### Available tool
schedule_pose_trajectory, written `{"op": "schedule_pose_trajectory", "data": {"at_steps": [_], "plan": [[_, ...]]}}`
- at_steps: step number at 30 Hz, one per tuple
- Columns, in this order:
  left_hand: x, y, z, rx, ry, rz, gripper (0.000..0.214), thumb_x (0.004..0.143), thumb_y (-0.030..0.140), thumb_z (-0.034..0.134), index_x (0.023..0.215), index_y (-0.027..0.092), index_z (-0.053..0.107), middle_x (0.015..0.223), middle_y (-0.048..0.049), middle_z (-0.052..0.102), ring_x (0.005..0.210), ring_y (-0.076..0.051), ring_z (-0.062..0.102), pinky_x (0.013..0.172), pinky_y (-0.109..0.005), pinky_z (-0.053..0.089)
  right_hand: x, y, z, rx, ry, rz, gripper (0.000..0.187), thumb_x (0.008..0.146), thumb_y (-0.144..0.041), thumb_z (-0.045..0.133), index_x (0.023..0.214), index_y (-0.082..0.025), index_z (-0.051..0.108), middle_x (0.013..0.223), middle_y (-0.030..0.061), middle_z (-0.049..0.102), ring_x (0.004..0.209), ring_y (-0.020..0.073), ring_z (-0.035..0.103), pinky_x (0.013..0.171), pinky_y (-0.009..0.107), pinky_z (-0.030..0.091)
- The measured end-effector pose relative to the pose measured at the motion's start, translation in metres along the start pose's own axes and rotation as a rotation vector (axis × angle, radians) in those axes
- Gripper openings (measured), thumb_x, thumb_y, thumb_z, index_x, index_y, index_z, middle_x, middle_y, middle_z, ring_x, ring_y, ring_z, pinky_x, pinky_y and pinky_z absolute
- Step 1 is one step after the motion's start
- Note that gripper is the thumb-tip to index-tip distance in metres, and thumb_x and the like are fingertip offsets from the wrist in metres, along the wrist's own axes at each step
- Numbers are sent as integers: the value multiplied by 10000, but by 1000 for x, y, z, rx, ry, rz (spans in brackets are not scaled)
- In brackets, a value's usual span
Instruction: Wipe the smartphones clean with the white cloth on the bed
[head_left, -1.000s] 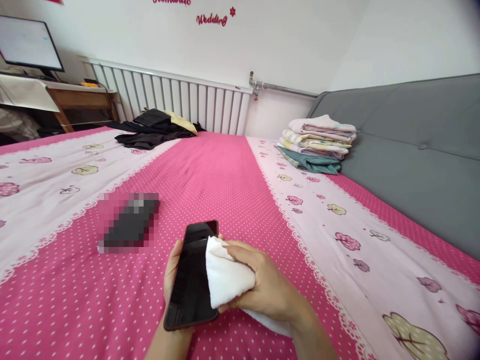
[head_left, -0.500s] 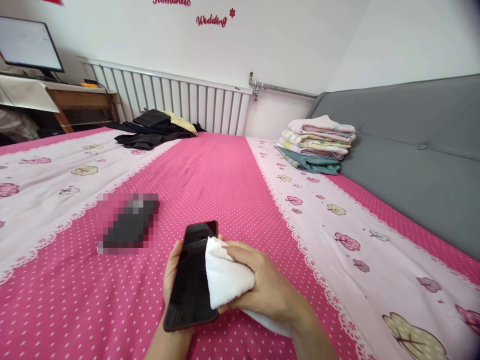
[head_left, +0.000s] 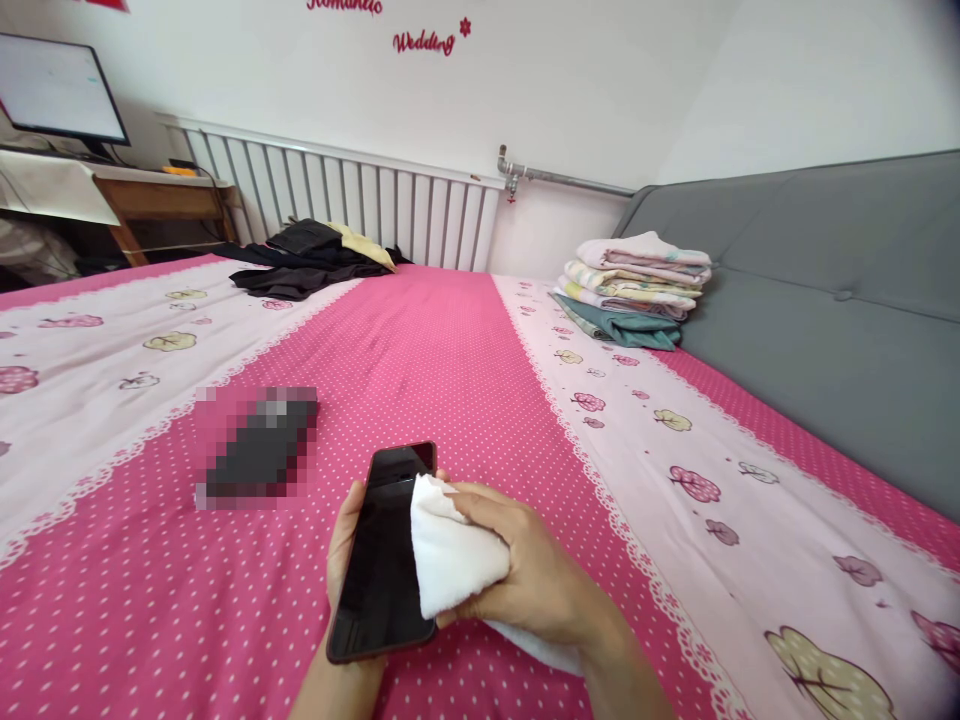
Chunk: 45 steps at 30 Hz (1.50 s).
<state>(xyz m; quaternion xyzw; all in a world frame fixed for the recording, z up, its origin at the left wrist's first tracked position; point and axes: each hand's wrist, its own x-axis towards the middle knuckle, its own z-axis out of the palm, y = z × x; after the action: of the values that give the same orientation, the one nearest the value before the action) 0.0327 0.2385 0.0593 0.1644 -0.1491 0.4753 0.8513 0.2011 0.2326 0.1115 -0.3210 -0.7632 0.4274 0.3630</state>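
A black smartphone (head_left: 380,560) with a dark screen and a reddish-brown edge lies tilted in my left hand (head_left: 343,540). The thumb of that hand runs along the phone's left side, its palm is underneath, and a fingertip shows at the far right edge. My right hand (head_left: 529,570) is closed on a folded white cloth (head_left: 454,555). The cloth rests against the right part of the screen and covers some of it. A loose end of the cloth hangs below my right wrist. Both hands are above the pink dotted bedspread (head_left: 420,360).
A dark, pixelated object (head_left: 262,450) lies on the bed to the left. Dark clothes (head_left: 307,265) are heaped by the radiator (head_left: 375,205). Folded fabrics (head_left: 637,285) are stacked beside the grey headboard (head_left: 810,290). A monitor (head_left: 60,90) stands on a desk (head_left: 165,200) at far left.
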Motion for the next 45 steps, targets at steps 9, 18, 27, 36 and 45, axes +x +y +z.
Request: {"op": "schedule_pose_trajectory", "data": {"at_steps": [9, 18, 27, 36, 45], "plan": [[-2, 1, -3, 21, 8, 8, 611, 935, 430, 294, 1247, -27, 551, 1251, -218, 588, 1123, -301, 601, 1109, -413, 299, 0, 2, -1, -5, -8, -22, 698, 532, -304, 892, 1176, -244, 631, 1239, 47, 590, 1163, 222, 542, 992, 341, 430], [-1, 1, -3, 51, 30, 3, 589, 931, 431, 320, 1231, -6, 574, 1201, -203, 626, 1135, -303, 592, 1121, -420, 277, 0, 3, -1, -16, -4, -10, 727, 526, -339, 892, 1192, -232, 622, 1262, 66, 584, 1185, 243, 531, 1019, 375, 412], [-2, 1, -3, 62, 60, 0, 591, 926, 447, 318, 1219, 12, 591, 1177, -200, 645, 1186, -320, 552, 1115, -453, 281, 0, 2, -1, -5, -8, -26, 735, 536, -342, 890, 1210, -253, 612, 1255, 57, 585, 1183, 239, 530, 1011, 367, 416], [-2, 1, -4, 65, 77, 6, 589, 926, 448, 333, 1232, 11, 580, 1175, -192, 651, 1205, -304, 539, 1119, -419, 278, 0, 4, -1, -13, -8, -23, 739, 530, -346, 893, 1208, -241, 618, 1267, 66, 582, 1182, 237, 533, 1013, 365, 414], [-3, 1, -5, 66, 78, 8, 579, 920, 440, 339, 1227, 16, 586, 1180, -192, 648, 1206, -316, 536, 1109, -439, 294, 0, 2, -2, -10, -15, -30, 736, 544, -363, 885, 1217, -246, 609, 1258, 67, 583, 1181, 244, 532, 1004, 373, 420]]}}
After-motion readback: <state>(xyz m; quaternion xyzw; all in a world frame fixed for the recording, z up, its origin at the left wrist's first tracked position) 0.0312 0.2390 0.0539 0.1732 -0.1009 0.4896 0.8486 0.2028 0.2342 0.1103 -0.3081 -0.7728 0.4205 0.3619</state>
